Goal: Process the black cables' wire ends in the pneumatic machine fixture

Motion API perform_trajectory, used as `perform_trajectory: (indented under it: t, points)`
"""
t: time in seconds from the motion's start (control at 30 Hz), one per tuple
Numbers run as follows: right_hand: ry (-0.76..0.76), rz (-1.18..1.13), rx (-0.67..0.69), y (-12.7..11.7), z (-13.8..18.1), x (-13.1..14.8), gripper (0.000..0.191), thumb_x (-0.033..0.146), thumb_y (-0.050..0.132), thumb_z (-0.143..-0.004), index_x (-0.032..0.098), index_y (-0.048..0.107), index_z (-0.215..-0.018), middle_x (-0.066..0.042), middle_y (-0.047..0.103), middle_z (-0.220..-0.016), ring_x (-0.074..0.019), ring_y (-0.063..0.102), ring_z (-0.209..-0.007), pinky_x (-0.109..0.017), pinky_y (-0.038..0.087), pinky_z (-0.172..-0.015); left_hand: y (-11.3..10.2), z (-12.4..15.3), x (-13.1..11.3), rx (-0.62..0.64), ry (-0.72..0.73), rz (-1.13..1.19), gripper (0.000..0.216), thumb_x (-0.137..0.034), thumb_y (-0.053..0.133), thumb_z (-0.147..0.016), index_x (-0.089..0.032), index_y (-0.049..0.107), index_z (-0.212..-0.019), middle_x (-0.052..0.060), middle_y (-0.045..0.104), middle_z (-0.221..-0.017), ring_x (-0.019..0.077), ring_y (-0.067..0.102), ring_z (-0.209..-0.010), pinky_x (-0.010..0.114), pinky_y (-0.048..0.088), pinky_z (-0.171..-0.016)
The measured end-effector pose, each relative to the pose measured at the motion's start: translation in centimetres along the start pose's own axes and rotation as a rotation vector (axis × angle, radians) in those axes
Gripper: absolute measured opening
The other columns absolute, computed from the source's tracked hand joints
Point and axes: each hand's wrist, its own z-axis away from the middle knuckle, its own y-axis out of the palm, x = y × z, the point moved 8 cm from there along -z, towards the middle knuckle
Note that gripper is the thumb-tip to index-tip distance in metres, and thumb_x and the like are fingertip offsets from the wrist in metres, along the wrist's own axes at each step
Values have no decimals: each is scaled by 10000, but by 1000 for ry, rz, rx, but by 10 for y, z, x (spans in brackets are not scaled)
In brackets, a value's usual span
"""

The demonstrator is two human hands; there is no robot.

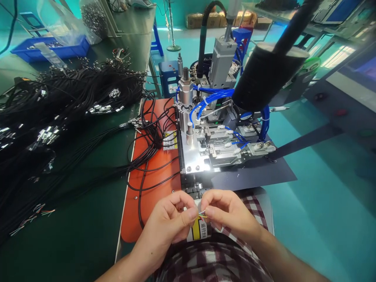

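Pinched between thumb and forefinger of the left hand [173, 219] and the right hand [230, 213], thin multicoloured wires [202, 214] bridge a narrow gap. At six o'clock from them shows a yellow-and-white printed label [196, 232]; towards one, a silvery metal machine [213, 135]; at ten, a flat orange-red board [161, 173], then heaped slim black cables [96, 88].
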Motion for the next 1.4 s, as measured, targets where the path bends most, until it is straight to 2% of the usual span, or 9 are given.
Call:
perform_trajectory:
  t: [0.17, 0.33, 0.47, 0.57, 0.7, 0.93, 1.13, 1.4]
  points:
    - [75, 11, 105, 3, -3, -1, 242, 351, 661, -803, 149, 570, -703, 70, 460, -512, -40, 340, -382, -183, 218, -361, -2, 1, 4, 23, -38, -76, 253, -377, 684, -794, -173, 539, -759, -104, 294, -497, 17, 178, -400, 172, 104, -386]
    - [36, 205, 167, 4, -5, 13, 220, 329, 610, -854, 150, 559, -736, 68, 425, -548, -64, 329, -471, -207, 247, -437, -4, 1, 9, 11, -86, -158, 277, -401, 703, -769, -164, 563, -738, -102, 307, -470, 21, 196, -392, 181, 106, -384]
    - [-26, 372, 92, 1, -5, 24, 214, 300, 579, -871, 147, 549, -724, 30, 475, -654, -95, 388, -586, -225, 321, -529, -8, -1, 9, -44, -59, -176, 273, -416, 702, -766, -166, 592, -764, -103, 298, -466, 29, 203, -401, 184, 115, -388]
    - [-49, 363, -20, -5, -3, 23, 202, 311, 569, -876, 153, 561, -750, 10, 521, -703, -114, 454, -645, -237, 386, -596, -13, -1, 7, -123, -27, -167, 272, -424, 678, -785, -167, 590, -772, -103, 295, -471, 29, 196, -403, 191, 116, -400]
    - [-23, 302, -108, -8, 1, 15, 248, 385, 607, -838, 163, 572, -732, 10, 533, -667, -119, 460, -608, -233, 378, -545, -14, 0, 1, -177, -10, -159, 273, -424, 652, -807, -163, 583, -765, -101, 301, -466, 29, 190, -405, 202, 121, -421]
    - [6, 229, -114, -7, -2, 7, 271, 402, 651, -803, 155, 579, -719, 29, 497, -627, -92, 403, -550, -218, 331, -496, -14, 2, -2, -176, -7, -176, 265, -407, 664, -798, -157, 589, -751, -95, 306, -463, 32, 196, -409, 199, 115, -413]
    - [48, 158, -35, -6, -2, 1, 259, 388, 634, -824, 146, 588, -741, 47, 490, -586, -51, 330, -435, -198, 242, -405, -14, 1, 1, -162, -21, -166, 277, -419, 672, -788, -162, 582, -739, -95, 298, -473, 33, 196, -412, 201, 112, -410]
    - [-2, 242, -118, -7, 1, 12, 276, 416, 691, -760, 155, 614, -713, 20, 523, -617, -95, 396, -533, -221, 314, -475, -14, 1, 1, -162, -23, -161, 273, -408, 671, -793, -157, 575, -745, -96, 306, -481, 29, 198, -409, 199, 110, -408]
